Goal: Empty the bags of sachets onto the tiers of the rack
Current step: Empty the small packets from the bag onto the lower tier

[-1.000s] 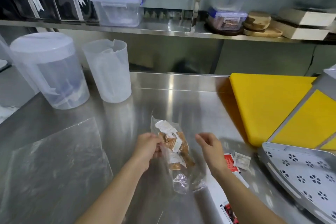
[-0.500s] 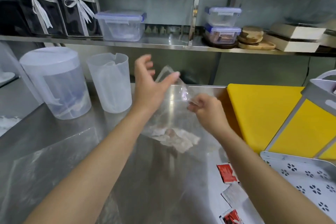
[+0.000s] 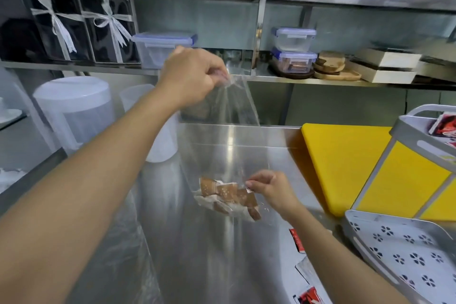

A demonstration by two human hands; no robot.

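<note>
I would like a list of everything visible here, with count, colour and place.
Clear bag: one, held up over the counter.
Sachets in bag: several, brown and white, at its low end.
Loose sachets: a few, red or white, on the steel counter.
Rack: one, grey, at right; red sachets on its upper tier.
Cutting board: one, yellow.
Pitchers: two, translucent, left.
Lidded containers: three, on the shelf.
Black boxes: two, white ribbons.
Left hand: pinches the bag's top.
Right hand: pinches its low end.

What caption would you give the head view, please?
Left hand and right hand stretch a clear plastic bag of brown sachets above the steel counter.
</note>
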